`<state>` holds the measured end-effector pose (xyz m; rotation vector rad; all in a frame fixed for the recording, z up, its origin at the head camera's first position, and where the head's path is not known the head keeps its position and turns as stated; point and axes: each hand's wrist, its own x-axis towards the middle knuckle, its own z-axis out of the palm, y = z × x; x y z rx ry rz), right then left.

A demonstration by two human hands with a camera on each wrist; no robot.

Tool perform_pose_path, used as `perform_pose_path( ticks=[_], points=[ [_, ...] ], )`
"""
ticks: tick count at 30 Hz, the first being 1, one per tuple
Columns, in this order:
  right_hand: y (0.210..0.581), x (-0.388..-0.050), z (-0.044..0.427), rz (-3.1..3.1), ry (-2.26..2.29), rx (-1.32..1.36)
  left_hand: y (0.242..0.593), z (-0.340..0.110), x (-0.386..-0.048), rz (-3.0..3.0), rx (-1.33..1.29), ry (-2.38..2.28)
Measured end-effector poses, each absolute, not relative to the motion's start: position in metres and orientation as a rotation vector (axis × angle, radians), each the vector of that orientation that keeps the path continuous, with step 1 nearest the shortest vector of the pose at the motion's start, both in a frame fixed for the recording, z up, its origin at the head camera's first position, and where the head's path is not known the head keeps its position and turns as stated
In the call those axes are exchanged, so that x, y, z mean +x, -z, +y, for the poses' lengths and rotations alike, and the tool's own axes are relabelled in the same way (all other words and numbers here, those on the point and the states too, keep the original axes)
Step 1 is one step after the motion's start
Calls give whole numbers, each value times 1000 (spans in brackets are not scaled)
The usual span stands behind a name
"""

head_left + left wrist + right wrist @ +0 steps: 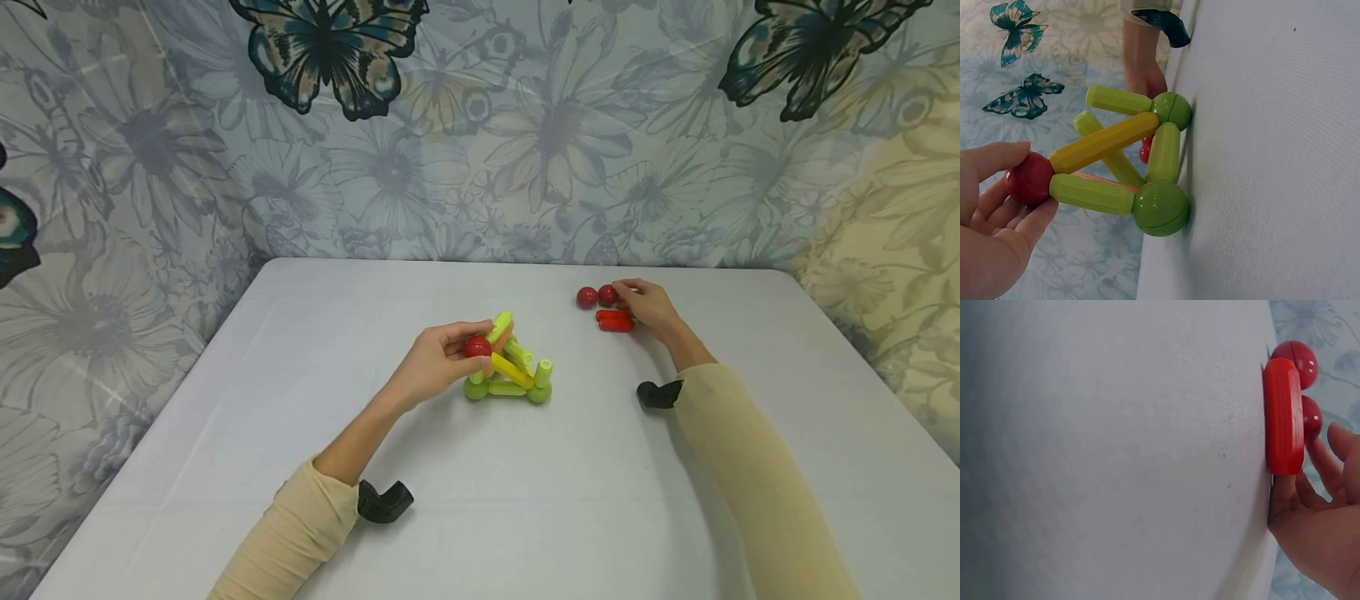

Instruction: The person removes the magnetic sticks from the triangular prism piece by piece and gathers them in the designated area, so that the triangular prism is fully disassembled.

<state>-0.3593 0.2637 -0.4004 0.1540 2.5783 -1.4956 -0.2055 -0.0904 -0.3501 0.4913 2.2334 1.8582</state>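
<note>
My left hand [432, 367] pinches a red ball [477, 347] between thumb and fingers. In the left wrist view, yellow [1105, 144] and lime [1092, 194] sticks join that red ball [1029, 179] to green balls [1161, 208] resting on the table; another lime stick [1119, 100] juts out from the far green ball. At the back right, my right hand [654, 310] has its fingertips at one of two loose red balls [608, 295]. Its thumb stands apart from that ball [1312, 417] in the right wrist view. Red sticks [616, 325] lie just in front of the balls.
A white-covered table [540, 500] spreads beneath both arms. Behind it hangs a patterned cloth [525, 150] with flowers and butterflies. Black wrist pieces [386, 502] stick out inward from both sleeves, low over the table.
</note>
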Motion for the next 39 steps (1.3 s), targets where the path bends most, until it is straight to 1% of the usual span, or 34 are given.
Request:
perform_pose_path(
  ticks=[8, 16, 21, 31, 39],
  points=[
    [393, -354, 265, 2614, 1604, 216, 350, -91, -206, 2225, 489, -1856],
    [382, -344, 270, 2700, 1700, 179, 353, -89, -206, 2233, 501, -1852],
    [375, -334, 269, 2628, 1798, 99, 352, -89, -206, 2235, 498, -1844],
    [360, -307, 250, 2341, 2014, -29, 352, -91, -207, 2231, 503, -1842],
    [347, -284, 240, 2047, 2003, -163, 355, -92, -209, 2242, 518, -1855]
  ],
)
